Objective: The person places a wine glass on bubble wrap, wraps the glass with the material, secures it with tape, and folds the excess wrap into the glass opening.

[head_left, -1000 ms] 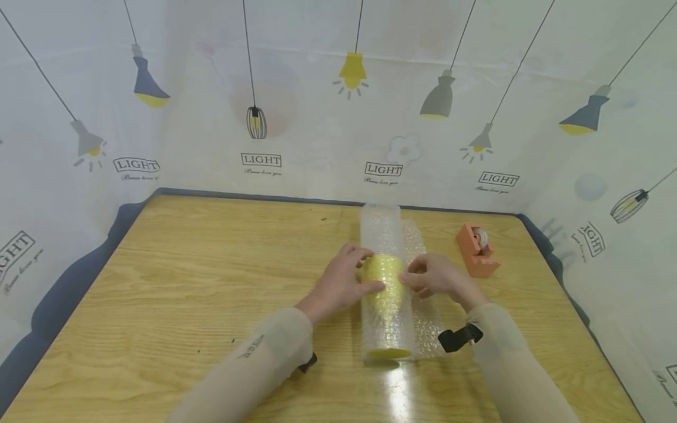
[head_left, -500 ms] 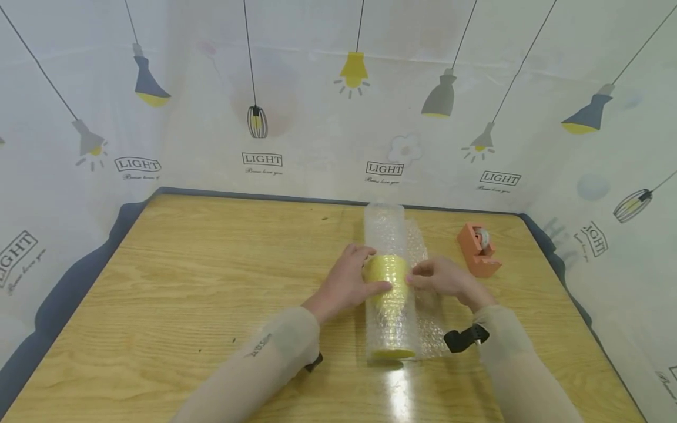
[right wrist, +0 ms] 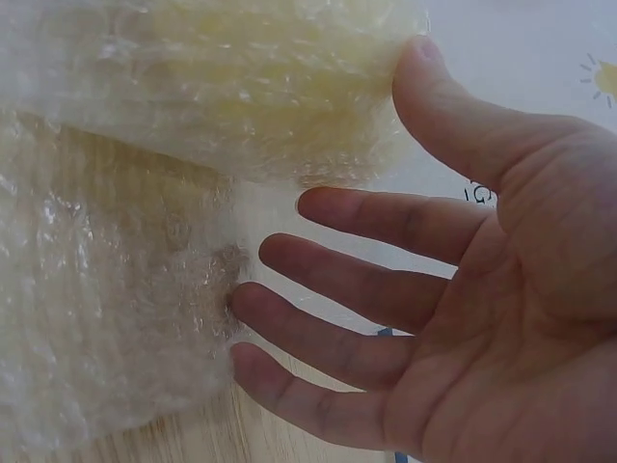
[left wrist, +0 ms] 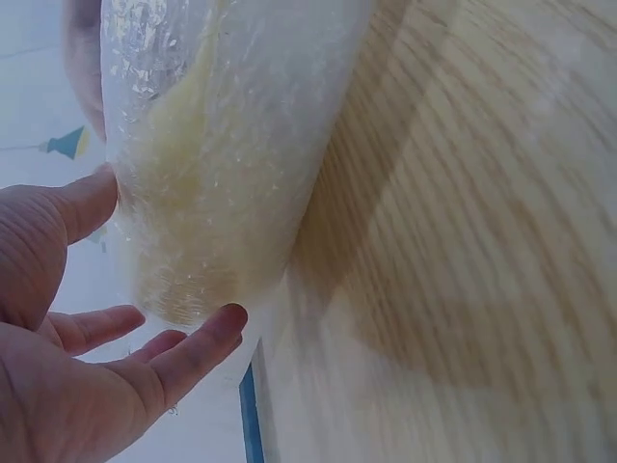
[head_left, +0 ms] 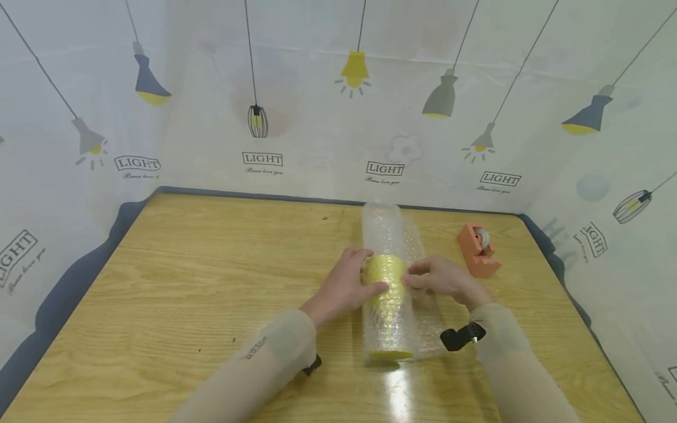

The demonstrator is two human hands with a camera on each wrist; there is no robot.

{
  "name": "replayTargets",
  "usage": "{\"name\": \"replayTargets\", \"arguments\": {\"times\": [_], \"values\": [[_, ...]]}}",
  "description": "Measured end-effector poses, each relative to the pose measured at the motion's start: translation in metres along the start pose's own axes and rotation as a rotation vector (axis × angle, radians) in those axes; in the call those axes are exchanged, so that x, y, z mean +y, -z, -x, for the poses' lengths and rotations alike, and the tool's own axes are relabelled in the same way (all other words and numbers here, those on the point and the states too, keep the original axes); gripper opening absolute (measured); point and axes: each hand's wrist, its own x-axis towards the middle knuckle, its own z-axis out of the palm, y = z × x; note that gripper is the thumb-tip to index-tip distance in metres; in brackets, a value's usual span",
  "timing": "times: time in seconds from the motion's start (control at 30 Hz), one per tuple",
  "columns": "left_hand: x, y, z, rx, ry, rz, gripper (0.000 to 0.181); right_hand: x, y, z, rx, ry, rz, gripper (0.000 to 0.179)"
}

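Yellow cylinder [head_left: 390,314] in bubble wrap [head_left: 382,226], head view: lies right of centre on table [head_left: 227,247], long axis near edge to far edge, yellow end [head_left: 391,355] facing near; left hand [head_left: 346,286] and right hand [head_left: 444,277] flank it, seemingly against rolling. Left wrist view: fingers [left wrist: 188,362] spread, thumb touching wrap. Right wrist view: fingers fanned apart, thumb on wrap.

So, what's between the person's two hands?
The bubble-wrap roll, yellow inside, lies between the left hand and the right hand, as the head view shows.
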Motion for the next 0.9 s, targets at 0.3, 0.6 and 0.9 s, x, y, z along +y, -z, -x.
{"name": "replayTargets", "arguments": {"times": [0.3,0.6,0.9], "values": [[0.002,0.018,0.009,0.002,0.032,-0.023,0.079,-0.011,-0.013,-0.012,-0.006,0.016,-0.018,0.056],[0.000,0.031,0.011,-0.004,0.057,-0.072,0.080,-0.021,-0.021,-0.019,-0.035,0.035,0.021,0.049],[0.001,0.032,0.009,-0.005,0.059,-0.083,0.079,-0.022,-0.021,-0.021,-0.019,0.016,0.067,0.049]]}}
